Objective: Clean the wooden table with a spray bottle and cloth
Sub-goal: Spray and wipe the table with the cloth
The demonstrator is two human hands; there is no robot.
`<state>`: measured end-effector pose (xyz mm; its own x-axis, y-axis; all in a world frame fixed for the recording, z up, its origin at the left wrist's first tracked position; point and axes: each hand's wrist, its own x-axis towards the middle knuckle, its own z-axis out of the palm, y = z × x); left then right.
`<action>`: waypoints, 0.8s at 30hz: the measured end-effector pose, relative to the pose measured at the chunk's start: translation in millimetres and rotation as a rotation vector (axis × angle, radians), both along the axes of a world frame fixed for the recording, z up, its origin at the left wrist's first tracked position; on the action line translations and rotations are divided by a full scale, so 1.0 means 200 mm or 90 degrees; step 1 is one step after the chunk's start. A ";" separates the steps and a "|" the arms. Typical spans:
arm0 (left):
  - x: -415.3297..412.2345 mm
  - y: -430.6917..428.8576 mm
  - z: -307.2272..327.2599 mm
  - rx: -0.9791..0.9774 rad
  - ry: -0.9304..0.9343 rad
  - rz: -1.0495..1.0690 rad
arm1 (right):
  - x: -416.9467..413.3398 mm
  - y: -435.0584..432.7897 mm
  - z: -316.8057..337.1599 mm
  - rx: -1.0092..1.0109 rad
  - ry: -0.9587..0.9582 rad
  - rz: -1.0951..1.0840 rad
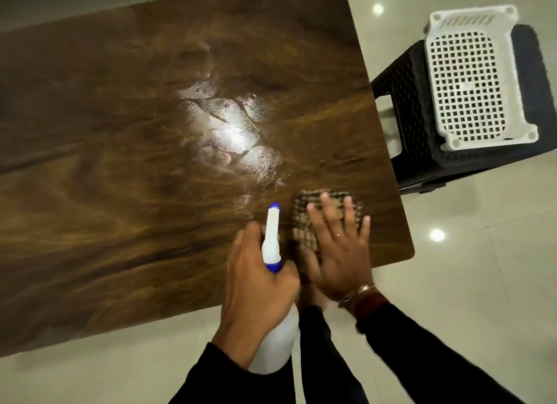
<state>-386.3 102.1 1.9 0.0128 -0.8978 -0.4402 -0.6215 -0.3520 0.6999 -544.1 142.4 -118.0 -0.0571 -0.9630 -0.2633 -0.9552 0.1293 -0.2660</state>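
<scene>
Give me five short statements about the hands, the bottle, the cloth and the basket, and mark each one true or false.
1. The left hand holds the spray bottle in its grip. True.
2. The right hand lies flat on the cloth. True.
3. The cloth is plain white. False: it is a brown checked cloth.
4. The white basket stands on the wooden table. False: it rests on a black stool beside the table.
5. The bottle's nozzle tip is blue. True.
</scene>
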 end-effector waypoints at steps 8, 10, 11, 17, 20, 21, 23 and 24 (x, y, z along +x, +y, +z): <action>0.09 -0.10 -0.01 -0.015 0.018 -0.001 | 0.33 -0.44 -0.02 0.021 0.011 0.016; 0.09 -0.14 -0.01 -0.007 0.016 -0.013 | 0.34 -0.32 -0.03 0.030 0.010 0.085; 0.10 -0.16 -0.01 -0.016 0.015 -0.025 | 0.30 -0.28 -0.02 0.032 0.001 0.084; 0.18 -0.34 0.01 0.001 -0.003 -0.064 | 0.11 -0.61 0.00 0.018 0.014 -0.071; 0.21 -0.43 0.04 -0.009 0.037 -0.048 | 0.37 -0.81 -0.03 0.022 0.024 -0.053; 0.21 -0.45 0.05 -0.016 0.045 -0.046 | 0.45 -0.80 -0.05 0.013 0.051 -0.011; 0.20 -0.51 0.08 -0.015 0.044 -0.052 | 0.54 -0.70 -0.05 0.019 0.086 0.055; 0.20 -0.54 0.09 -0.012 0.047 -0.054 | 0.53 -0.64 -0.04 0.024 0.067 0.075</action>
<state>-346.3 -5.6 20.4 -0.0953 -0.9026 -0.4197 -0.5949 -0.2864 0.7510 -438.6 13.7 -126.9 0.0266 -0.9541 -0.2984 -0.9868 0.0226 -0.1602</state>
